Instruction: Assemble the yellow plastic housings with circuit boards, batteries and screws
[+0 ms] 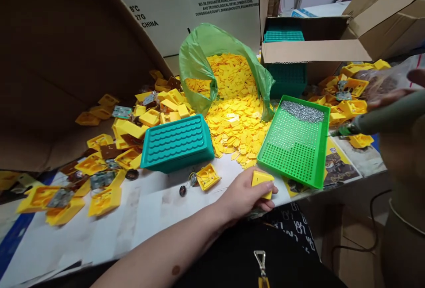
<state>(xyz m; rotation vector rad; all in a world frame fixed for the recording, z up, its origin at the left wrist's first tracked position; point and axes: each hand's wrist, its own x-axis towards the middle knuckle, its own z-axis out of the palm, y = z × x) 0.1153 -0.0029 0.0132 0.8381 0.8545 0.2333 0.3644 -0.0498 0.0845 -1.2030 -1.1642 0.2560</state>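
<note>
Tray (303, 135) just beyond left hand (247, 193)

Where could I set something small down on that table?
Probably on the white paper between the loose yellow casings and the left forearm, nearer you than the teal box. Small yellow plates crowd the gap between that box and the green tray.

Assembly workshop: loose yellow casings (104, 200), circuit boards (122, 112), tray of screws (294, 142).

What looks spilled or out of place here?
Small yellow pieces look spilled: they fan out from the green bag's open mouth onto the table. That may be deliberate. Nothing else looks plainly wrong among the clutter.
</note>
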